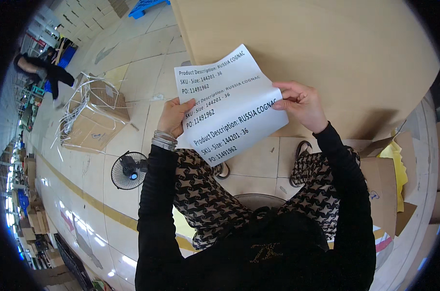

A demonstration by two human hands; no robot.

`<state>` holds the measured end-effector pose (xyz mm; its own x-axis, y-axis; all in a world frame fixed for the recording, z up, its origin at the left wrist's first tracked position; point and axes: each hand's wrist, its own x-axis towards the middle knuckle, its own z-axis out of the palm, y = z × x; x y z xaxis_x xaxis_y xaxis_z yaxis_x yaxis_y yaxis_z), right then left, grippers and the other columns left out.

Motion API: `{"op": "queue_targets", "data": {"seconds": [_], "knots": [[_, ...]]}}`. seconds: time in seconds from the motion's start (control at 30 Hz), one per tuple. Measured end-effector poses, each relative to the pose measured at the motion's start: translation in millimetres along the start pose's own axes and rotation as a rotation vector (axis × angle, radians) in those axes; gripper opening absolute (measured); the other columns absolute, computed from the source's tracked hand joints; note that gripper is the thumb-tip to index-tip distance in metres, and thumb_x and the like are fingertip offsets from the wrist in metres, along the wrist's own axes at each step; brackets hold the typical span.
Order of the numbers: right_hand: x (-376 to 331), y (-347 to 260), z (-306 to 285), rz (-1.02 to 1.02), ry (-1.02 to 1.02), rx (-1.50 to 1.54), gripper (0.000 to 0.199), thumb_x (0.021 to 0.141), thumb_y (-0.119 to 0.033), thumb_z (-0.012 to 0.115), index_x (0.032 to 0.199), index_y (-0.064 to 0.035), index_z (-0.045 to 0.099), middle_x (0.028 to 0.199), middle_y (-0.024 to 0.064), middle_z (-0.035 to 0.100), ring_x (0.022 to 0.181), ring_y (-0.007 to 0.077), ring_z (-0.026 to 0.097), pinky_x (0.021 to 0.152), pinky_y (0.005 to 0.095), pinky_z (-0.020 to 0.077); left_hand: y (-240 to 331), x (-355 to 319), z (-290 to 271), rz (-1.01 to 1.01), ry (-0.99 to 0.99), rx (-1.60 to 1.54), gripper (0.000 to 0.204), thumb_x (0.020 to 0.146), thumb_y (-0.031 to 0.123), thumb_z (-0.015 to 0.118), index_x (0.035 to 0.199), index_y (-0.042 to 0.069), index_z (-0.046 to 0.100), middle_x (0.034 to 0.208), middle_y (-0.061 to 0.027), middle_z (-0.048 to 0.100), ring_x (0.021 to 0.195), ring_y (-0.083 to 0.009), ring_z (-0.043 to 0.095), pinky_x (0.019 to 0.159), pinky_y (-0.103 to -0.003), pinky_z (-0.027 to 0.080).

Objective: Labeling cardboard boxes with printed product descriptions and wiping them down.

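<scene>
A white sheet of printed labels point(220, 127) with black lettering is stretched between my two hands, tilted and slightly bowed, above my knees. My left hand point(174, 116), with several thin bangles at the wrist, pinches its left edge, thumb on top. On the opposite side my right hand point(302, 104) grips the right edge between thumb and fingers. Behind the sheet stands a big brown cardboard box point(307, 43), its broad face toward me. Whether the sheet's far corner touches the box I cannot tell.
To the left sit a carton point(96, 121) heaped with white strapping and a small black fan point(129, 169). An open carton point(382, 189) with yellow paper stands at my right. A person's legs point(55, 75) show far left. A blue pallet point(145, 7) lies at the back.
</scene>
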<state>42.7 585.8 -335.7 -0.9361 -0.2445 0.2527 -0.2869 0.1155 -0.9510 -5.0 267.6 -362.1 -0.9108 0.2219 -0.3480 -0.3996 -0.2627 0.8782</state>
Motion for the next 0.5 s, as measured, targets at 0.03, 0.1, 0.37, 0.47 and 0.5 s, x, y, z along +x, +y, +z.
{"op": "queue_targets", "data": {"seconds": [0.03,0.1,0.37,0.47,0.5], "knots": [[1,2,2,0.015,0.007,-0.003,0.036,0.073,0.002,0.065,0.108,-0.0020,0.056,0.080,0.0057,0.065,0.074,0.0093,0.060,0.069,0.0238,0.0483,0,-1,-1,0.002,0.033,0.014,0.021,0.085,0.004,0.051,0.101,-0.010,0.052,0.094,-0.0179,0.061,0.075,-0.0214,0.063,0.062,-0.032,0.056],[3,6,4,-0.027,0.037,-0.066,0.026,0.073,0.001,0.065,0.099,-0.0015,0.060,0.082,0.0072,0.066,0.075,0.0103,0.061,0.067,0.0241,0.0498,-2,-3,-3,-0.001,0.026,0.014,0.021,0.085,0.004,0.052,0.100,-0.010,0.052,0.093,-0.0178,0.061,0.074,-0.0211,0.063,0.063,-0.031,0.055],[4,15,17,-0.134,0.115,-0.127,0.019,0.073,0.001,0.065,0.091,-0.0003,0.061,0.077,0.0088,0.065,0.071,0.0120,0.062,0.066,0.0235,0.0502,-7,-7,-10,0.056,0.122,0.015,0.020,0.084,0.003,0.052,0.099,-0.010,0.053,0.092,-0.0169,0.061,0.073,-0.0198,0.062,0.063,-0.030,0.054],[2,17,20,-0.193,0.154,-0.181,0.017,0.073,0.002,0.065,0.089,-0.0001,0.061,0.077,0.0078,0.065,0.072,0.0117,0.062,0.066,0.0233,0.0498,-8,-9,-9,0.074,0.120,-0.006,0.020,0.084,0.002,0.052,0.099,-0.011,0.053,0.092,-0.0167,0.061,0.072,-0.0199,0.062,0.063,-0.030,0.054],[1,18,21,-0.210,0.174,-0.221,0.016,0.073,0.002,0.064,0.089,0.0001,0.061,0.078,0.0072,0.064,0.072,0.0112,0.062,0.066,0.0231,0.0496,-8,-9,-8,0.085,0.132,-0.015,0.020,0.084,0.002,0.052,0.099,-0.011,0.053,0.091,-0.0167,0.061,0.072,-0.0200,0.062,0.062,-0.030,0.054]]}}
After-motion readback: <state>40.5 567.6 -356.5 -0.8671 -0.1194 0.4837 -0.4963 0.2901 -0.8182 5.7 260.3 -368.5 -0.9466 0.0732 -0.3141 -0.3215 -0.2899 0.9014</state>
